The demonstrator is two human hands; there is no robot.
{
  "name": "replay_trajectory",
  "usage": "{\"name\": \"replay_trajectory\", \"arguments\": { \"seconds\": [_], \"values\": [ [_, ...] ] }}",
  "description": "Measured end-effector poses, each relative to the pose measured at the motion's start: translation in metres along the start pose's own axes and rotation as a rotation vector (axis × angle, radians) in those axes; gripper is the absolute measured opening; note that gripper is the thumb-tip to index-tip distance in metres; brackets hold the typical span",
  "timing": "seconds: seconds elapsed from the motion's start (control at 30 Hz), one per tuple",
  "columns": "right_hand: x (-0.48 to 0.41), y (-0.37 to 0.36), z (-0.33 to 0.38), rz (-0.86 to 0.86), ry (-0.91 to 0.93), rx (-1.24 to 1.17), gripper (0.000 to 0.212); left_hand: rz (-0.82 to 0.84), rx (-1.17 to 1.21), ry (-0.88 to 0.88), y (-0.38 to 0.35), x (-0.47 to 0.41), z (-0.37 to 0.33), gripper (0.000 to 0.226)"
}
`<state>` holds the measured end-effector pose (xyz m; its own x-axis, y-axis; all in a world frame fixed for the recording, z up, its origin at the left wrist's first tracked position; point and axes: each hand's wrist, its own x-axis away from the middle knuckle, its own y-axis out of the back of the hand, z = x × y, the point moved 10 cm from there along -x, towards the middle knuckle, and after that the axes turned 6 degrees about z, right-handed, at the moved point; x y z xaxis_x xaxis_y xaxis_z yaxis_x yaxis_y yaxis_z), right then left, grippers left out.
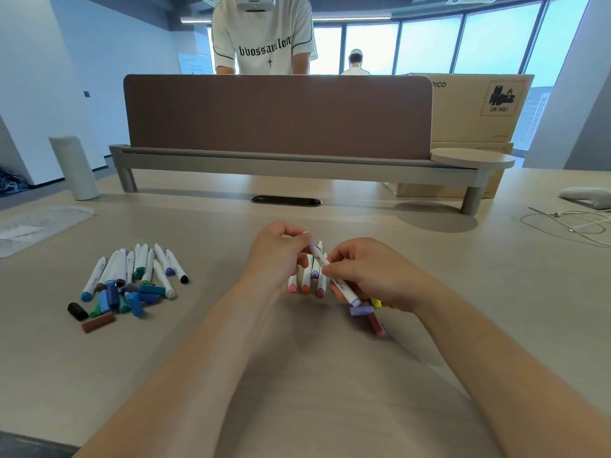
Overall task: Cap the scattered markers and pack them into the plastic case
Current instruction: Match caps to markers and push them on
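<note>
Pinching one white marker [344, 289] at either end, the left grip [277, 256] and right grip [373, 272] are holding it above the table's [198, 226] middle; other markers [305, 285] are lying beneath, and a loose pile [132, 276] is lying toward the left edge.

Pale wood desk [330, 391] fills lower half of frame. Brown divider panel [277, 117] upright across centre, set in grey rail [281, 163] on short legs. Round wooden shelf [472, 158] at rail's right end. Oval cable grommet [286, 201] in desk just below panel. Cardboard boxes [479, 107] upper right, behind panel. White cylinder [74, 166] at left. White wall [39, 77] upper left. Tall windows [429, 44] across upper right, bright daylight. Person in white T-shirt [264, 38] standing behind panel, top centre.
</note>
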<state>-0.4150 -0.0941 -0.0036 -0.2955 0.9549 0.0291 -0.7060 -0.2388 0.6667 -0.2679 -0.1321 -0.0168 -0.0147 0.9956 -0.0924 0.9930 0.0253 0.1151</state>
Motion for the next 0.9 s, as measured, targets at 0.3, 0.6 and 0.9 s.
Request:
{"name": "replay_trajectory", "arguments": {
  "seconds": [0.3,0.6,0.9],
  "values": [
    [-0.005,-0.001,-0.002,-0.008,-0.001,-0.052,0.022,-0.057,0.006,-0.016,0.007,-0.001,-0.001,0.011],
    [-0.001,0.002,0.001,-0.016,0.022,-0.129,0.025,0.020,0.136,-0.010,-0.006,-0.001,0.003,0.004],
    [-0.015,0.019,-0.015,-0.118,-0.183,0.216,0.029,0.022,-0.016,0.013,-0.001,-0.005,0.000,0.026]
  ]
}}
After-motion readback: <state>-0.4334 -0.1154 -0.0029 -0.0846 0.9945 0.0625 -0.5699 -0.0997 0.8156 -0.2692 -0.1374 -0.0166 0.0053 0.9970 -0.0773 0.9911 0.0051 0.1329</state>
